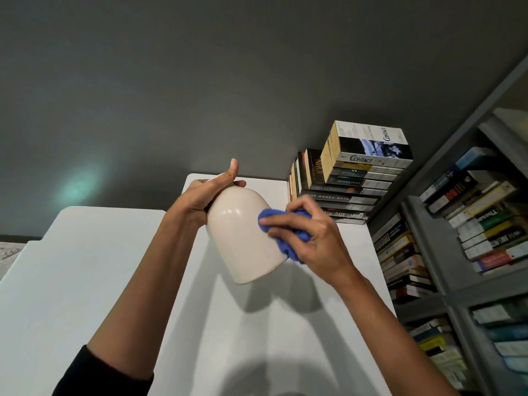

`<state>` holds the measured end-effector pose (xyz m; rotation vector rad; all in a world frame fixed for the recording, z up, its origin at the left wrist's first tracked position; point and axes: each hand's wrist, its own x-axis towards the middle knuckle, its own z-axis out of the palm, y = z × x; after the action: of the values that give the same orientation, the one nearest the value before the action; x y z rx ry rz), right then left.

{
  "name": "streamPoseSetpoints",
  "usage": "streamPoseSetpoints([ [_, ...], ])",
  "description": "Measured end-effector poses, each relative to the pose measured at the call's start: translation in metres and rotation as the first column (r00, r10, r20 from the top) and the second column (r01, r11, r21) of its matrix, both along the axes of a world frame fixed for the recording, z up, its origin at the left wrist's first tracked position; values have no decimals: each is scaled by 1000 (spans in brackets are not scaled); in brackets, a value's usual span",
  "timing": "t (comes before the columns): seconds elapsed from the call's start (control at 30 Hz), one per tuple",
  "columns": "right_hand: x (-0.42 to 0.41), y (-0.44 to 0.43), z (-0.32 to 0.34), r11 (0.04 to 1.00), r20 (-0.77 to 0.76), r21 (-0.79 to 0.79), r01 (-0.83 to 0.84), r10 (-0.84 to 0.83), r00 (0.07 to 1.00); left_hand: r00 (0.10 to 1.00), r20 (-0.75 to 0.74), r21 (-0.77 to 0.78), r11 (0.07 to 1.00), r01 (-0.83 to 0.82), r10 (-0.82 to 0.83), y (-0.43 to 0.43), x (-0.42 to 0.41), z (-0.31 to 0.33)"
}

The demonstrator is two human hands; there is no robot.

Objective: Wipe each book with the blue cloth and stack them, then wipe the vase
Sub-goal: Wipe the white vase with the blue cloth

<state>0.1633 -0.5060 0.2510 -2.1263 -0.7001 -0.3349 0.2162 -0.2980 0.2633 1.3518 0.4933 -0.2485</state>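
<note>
A cream ceramic vase (243, 232) is held tilted above the white tabletop (257, 324), its base toward me. My left hand (197, 198) grips its neck at the far end, thumb raised. My right hand (311, 232) holds a bunched blue cloth (288, 241) pressed against the vase's right side. A stack of several paperbacks (360, 178) lies flat at the table's far right corner, a "Contact" book on top. A few more books (300, 172) stand upright just left of the stack.
A grey bookshelf (445, 252) packed with books stands along the right of the table. A dark grey wall (200, 81) rises behind. A second white surface (71, 267) lies lower to the left.
</note>
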Motion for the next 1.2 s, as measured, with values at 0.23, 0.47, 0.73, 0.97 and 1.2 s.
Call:
streamPoseSetpoints([
  [0.23,-26,15,-9,992,175,-121,-35,56,983,998,60,62,998,-24,20,5,1,0],
  [0.47,-8,11,-20,921,-14,252,298,-305,952,997,32,-77,995,-70,72,5,-2,-7],
  [0.73,-32,21,-28,932,127,244,268,-304,944,992,-13,-226,966,-122,123,2,-3,-14],
  [0.97,-27,27,-21,853,24,368,370,-406,914,988,-99,-332,932,-144,117,-5,-5,-16],
  [1.2,-11,6,-23,915,12,220,337,-348,937,973,-141,-194,959,-208,182,-8,-11,-17],
])
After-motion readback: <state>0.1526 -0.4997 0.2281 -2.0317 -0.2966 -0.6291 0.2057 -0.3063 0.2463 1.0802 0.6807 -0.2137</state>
